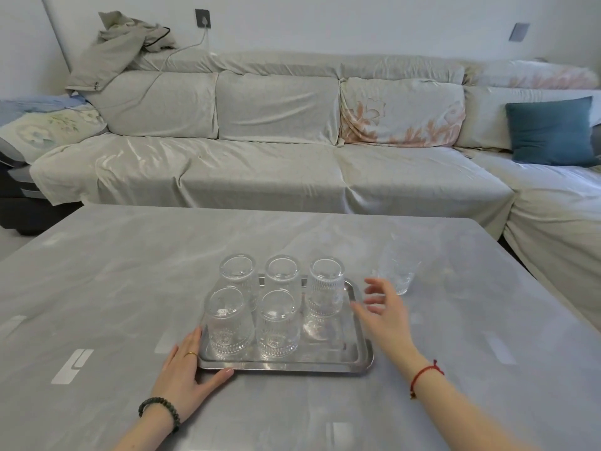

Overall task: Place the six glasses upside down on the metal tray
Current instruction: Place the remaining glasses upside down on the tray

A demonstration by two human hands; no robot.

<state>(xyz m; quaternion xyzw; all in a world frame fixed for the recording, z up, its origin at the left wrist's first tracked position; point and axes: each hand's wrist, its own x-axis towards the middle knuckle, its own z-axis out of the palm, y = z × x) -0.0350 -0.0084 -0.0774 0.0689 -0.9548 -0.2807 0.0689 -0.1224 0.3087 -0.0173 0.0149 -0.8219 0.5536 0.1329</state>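
Sixth glass (397, 267), right of the tray (357, 359): rigid, slippery, breakable; grasp its patterned wall. Right hand (385, 309) open, empty; left hand (185, 374) flat against the tray corner.

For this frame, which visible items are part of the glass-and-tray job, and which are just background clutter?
Job items: rectangular metal tray; five clear patterned glasses upside down on it; sixth clear glass on the grey table; left hand at the tray's corner; right hand, open.

Lying about: teal cushion; crumpled beige jacket; covered sofa.
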